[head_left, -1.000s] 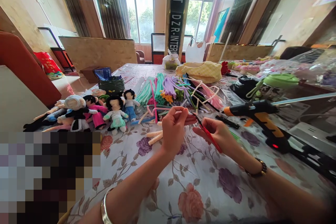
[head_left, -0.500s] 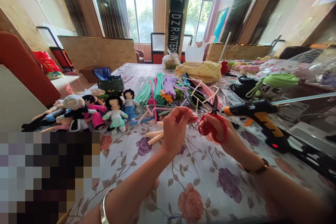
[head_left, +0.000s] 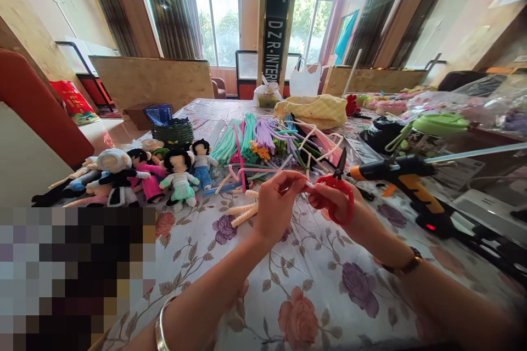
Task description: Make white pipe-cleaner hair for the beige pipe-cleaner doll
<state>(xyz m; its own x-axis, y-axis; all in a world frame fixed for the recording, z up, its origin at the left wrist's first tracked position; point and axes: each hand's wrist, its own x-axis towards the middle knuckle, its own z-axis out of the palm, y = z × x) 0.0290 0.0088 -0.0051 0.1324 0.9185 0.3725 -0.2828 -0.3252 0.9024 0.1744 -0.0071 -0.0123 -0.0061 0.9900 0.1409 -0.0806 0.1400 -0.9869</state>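
Centre frame: left hand (head_left: pixel 275 203) has thumb and fingertips pressed together, pinching a pale stub (head_left: pixel 308 184); it is too small to say what it is. Right hand (head_left: pixel 329 204) sits just right of it, almost touching at the fingertips. Its fingers are through the loops of the red scissors (head_left: pixel 345 193) and closed on them, with the blades together and pointing up-frame. Both hands are raised over the floral tablecloth (head_left: pixel 313 296). Two beige coiled pieces (head_left: pixel 244 214) lie on the cloth just left of the left hand. Pipe cleaner pile (head_left: pixel 263 140) is above the hands, the row of dolls (head_left: pixel 164 173) centre-left, and the black-orange glue gun (head_left: pixel 405 175) right of the scissors, apart from them.
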